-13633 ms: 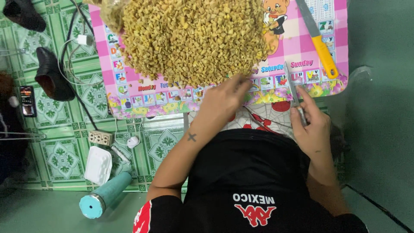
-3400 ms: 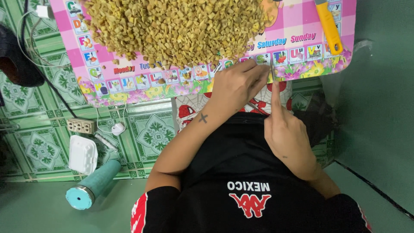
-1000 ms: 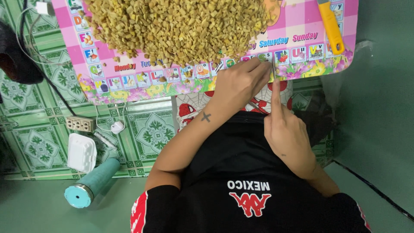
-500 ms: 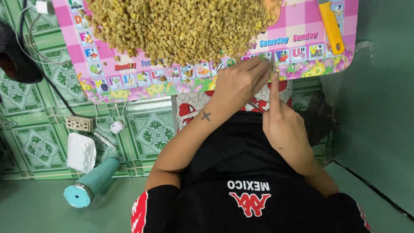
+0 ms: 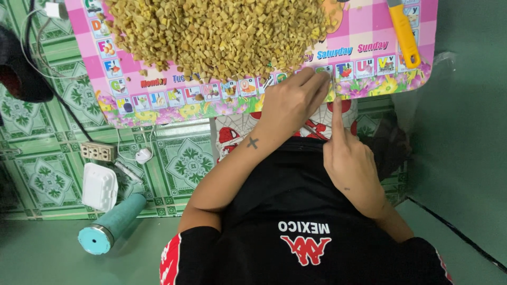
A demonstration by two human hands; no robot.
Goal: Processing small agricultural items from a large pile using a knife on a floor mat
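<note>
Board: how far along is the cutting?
Done: a big pile of cut yellow pieces covers the board. In hand: the left hand pinches something at the board's near edge, and the right hand presses a thin blade beside it. Left: no uncut stock is in view, so I cannot tell.

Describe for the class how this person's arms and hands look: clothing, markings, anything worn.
Both hands are bare, with no gloves, rings or watch visible. The left forearm carries a small dark cross-shaped tattoo near the wrist. The left hand and right hand are otherwise unadorned. A black short sleeve with red-and-white trim covers the left upper arm.
</note>
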